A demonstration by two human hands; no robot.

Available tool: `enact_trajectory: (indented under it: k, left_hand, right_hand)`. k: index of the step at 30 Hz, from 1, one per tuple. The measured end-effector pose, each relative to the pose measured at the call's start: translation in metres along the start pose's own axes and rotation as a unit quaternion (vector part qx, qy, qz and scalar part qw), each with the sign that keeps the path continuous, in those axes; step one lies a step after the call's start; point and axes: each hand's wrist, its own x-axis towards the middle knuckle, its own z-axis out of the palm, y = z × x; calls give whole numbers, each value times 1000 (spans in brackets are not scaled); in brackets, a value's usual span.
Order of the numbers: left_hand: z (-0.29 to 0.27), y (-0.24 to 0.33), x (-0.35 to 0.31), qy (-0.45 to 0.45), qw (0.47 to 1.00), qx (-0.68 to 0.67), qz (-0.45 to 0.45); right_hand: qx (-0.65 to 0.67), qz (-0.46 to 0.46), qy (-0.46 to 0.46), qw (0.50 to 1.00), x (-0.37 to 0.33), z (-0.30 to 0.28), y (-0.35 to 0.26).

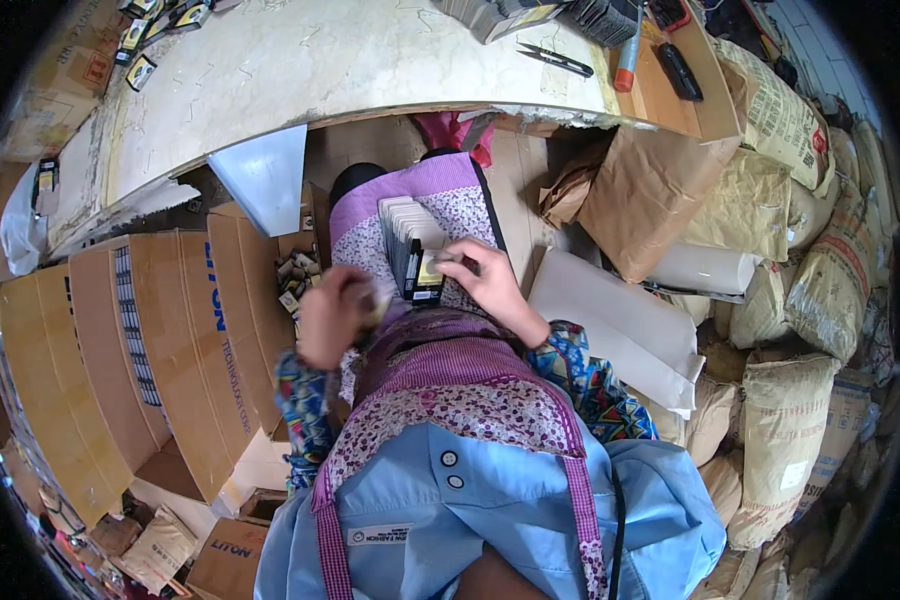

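Observation:
A row of upright pale cards (pixel 402 222) stands on the purple apron over my lap. At its near end is a black card (pixel 416 282) with a yellow patch. My right hand (pixel 488 283) is closed, thumb and fingers pinched at the yellow patch. Something small and greyish shows at its fingertips, too small to name. To the left of the cards is my left hand (pixel 333 318), smeared by motion, so its grip is unclear. A blurred pale yellowish thing shows beside its fingers.
An open cardboard box (pixel 240 310) at left holds several small black-and-yellow packages (pixel 298 278). On the table (pixel 300 60) ahead lie thread snips (pixel 556 60), black card stacks (pixel 605 18) and a black tool (pixel 679 72). Paper sacks (pixel 785 440) crowd the right side.

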Motion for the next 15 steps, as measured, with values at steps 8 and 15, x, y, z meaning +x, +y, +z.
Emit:
enact_trajectory:
  k: [8,15]
  left_hand:
    - [36,-11,5,90,989,25,117]
    - [64,-6,15,28,998,28,53]
  right_hand:
    - [-402,-194,6,895,4,23,37]
    - [-391,-155,-7,907,9,20,33]
